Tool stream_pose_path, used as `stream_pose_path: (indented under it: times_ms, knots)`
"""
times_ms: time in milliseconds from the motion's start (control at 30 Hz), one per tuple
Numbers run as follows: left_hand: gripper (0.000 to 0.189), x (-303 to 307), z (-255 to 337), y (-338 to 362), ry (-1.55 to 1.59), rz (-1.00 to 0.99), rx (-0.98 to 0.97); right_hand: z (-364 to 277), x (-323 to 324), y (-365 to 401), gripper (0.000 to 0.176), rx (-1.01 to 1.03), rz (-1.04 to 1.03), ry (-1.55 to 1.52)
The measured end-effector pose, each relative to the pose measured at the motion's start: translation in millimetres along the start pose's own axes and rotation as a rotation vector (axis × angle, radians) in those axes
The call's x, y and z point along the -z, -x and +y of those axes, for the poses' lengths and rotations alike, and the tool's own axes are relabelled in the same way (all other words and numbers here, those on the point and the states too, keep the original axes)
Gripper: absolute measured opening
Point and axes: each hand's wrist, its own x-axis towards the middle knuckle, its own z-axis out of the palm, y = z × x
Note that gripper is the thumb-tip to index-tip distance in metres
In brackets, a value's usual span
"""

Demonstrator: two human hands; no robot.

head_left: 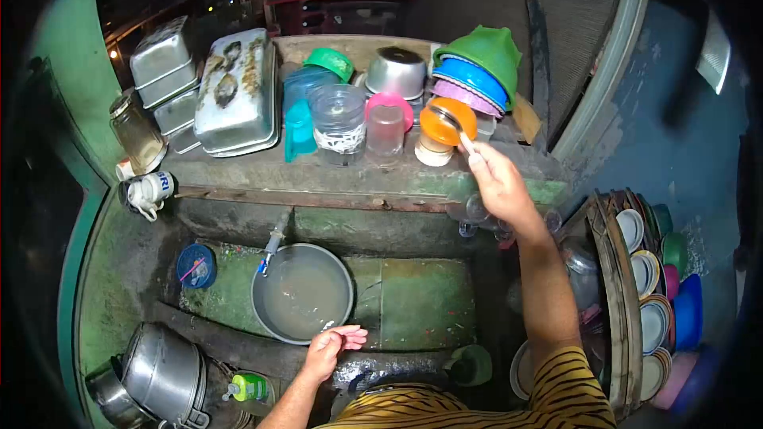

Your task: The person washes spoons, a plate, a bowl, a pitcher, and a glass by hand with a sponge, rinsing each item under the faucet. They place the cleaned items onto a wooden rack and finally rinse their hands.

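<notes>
My right hand (pixel 501 183) reaches up to the ledge, fingers closed on a slim utensil (pixel 466 141) with a pale handle and a dark curved end. That end overlaps an orange plastic bowl or lid (pixel 457 115), which sits over a cream-coloured container (pixel 433 151). My left hand (pixel 334 347) is low by the front rim of a grey basin (pixel 256 302) of cloudy water. Its fingers are loosely bent and apart, with nothing in them. A tap (pixel 273 245) hangs over the basin's edge.
Along the ledge stand metal tins (pixel 234 95), a clear tub (pixel 339 115), a metal pot (pixel 396 73) and stacked plastic bowls (pixel 477 71). A wooden rack (pixel 608 270) of plates is on the right. Pots (pixel 163 373) and a green soap bottle (pixel 250 387) are at lower left.
</notes>
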Motion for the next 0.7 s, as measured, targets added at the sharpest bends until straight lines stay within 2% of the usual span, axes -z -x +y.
stream_pose_path:
  times_ms: [67,133,200,233,267,300,333,367,400,433,467,500,567,667,700]
  knots:
    - [0.064,5,2,5,0.007,0.035,-0.039,10,-3,-15,0.031,-0.093,0.043,0.046]
    - [0.063,14,3,12,0.014,0.065,-0.030,6,-13,-14,0.029,-0.281,0.080,-0.074]
    - [0.062,22,2,17,0.023,0.116,-0.012,12,-36,-23,0.027,-0.307,0.086,-0.202]
    - [0.061,25,2,18,0.025,0.132,-0.009,-19,-41,-32,0.026,-0.451,0.051,-0.362]
    - [0.059,27,0,18,0.035,0.142,-0.012,-12,-53,-43,0.025,-0.470,0.035,-0.473]
    - [0.059,27,0,16,0.019,0.137,0.004,-3,-69,-61,0.029,-0.518,0.059,-0.371]
    - [0.058,27,0,14,0.000,0.132,0.020,7,-91,-78,0.042,-0.294,0.198,-0.228]
    - [0.058,26,1,11,-0.006,0.102,-0.005,31,-105,-100,0.067,-0.316,0.132,0.056]
    - [0.057,24,4,7,-0.013,0.072,-0.033,62,-125,-113,0.067,-0.316,0.137,0.052]
    - [0.057,22,8,3,-0.044,0.081,-0.030,94,-148,-124,0.078,-0.203,0.152,0.124]
    - [0.057,19,12,1,-0.045,0.095,-0.029,107,-162,-131,0.089,-0.087,0.165,0.196]
    - [0.057,20,11,1,-0.017,0.074,-0.067,89,-159,-131,0.089,-0.079,0.165,0.193]
    - [0.056,24,9,3,0.018,0.053,-0.113,39,-142,-124,0.099,-0.580,-0.054,0.120]
    - [0.055,32,4,12,0.158,0.142,-0.065,52,-148,-122,0.098,-0.621,-0.010,0.103]
    - [0.055,34,4,15,0.148,0.164,-0.051,46,-144,-119,0.092,-0.632,-0.021,0.041]
